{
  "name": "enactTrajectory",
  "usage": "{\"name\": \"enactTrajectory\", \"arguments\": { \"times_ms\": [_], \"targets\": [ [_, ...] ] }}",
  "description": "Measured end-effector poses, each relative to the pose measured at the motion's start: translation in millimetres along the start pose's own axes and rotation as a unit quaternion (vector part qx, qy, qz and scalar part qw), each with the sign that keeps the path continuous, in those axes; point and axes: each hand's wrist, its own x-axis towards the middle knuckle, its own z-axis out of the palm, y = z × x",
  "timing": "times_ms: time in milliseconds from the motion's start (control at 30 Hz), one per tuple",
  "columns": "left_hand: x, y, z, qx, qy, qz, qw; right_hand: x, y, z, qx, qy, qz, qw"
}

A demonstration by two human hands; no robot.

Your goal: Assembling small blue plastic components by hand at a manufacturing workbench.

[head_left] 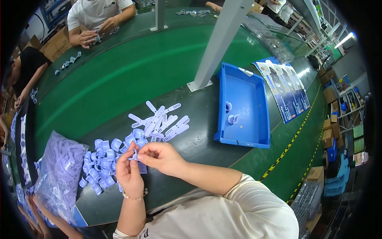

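My left hand (129,172) and my right hand (161,158) meet over the dark bench, fingertips pinched on a small lavender plastic piece (134,154). It looks curved, and the fingers cover much of it. Just left of my hands lies a heap of curved lavender plastic pieces (104,164). Beyond my hands, flat lavender slotted straps (159,121) are piled loosely across one another. A beaded bracelet circles my left wrist.
A clear bag of lavender straps (63,171) sits at the left. To the right, a blue tray (243,140) holds a couple of curved pieces, beside a printed sheet (284,89). A grey post (217,44) rises by a green conveyor belt (131,59). Other people work across it.
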Motion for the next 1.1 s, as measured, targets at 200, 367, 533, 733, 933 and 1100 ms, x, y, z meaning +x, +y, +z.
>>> {"name": "enactTrajectory", "arguments": {
  "times_ms": [200,367,533,733,933,1100],
  "targets": [
    [-4,2,-3,-0.041,0.002,0.003,0.999,2,2,3,0.009,-0.007,-0.01,1.0],
    [-1,-3,2,-0.048,-0.026,0.005,0.998,0,9,-2,-0.01,0.022,-0.012,1.0],
    [2,0,-2,-0.032,-0.038,0.016,0.999,0,3,-3,-0.045,0.009,0.0,0.999],
    [5,1,-6,0.018,-0.063,0.061,0.996,1,3,2,0.042,0.051,-0.044,0.997],
    [4,0,-7,0.093,-0.053,0.109,0.988,12,-17,-8,-0.423,-0.019,-0.308,0.852],
    [6,-4,-16,-0.179,-0.049,-0.071,0.98,10,-9,-9,-0.41,0.007,-0.308,0.859]
  ]
}}
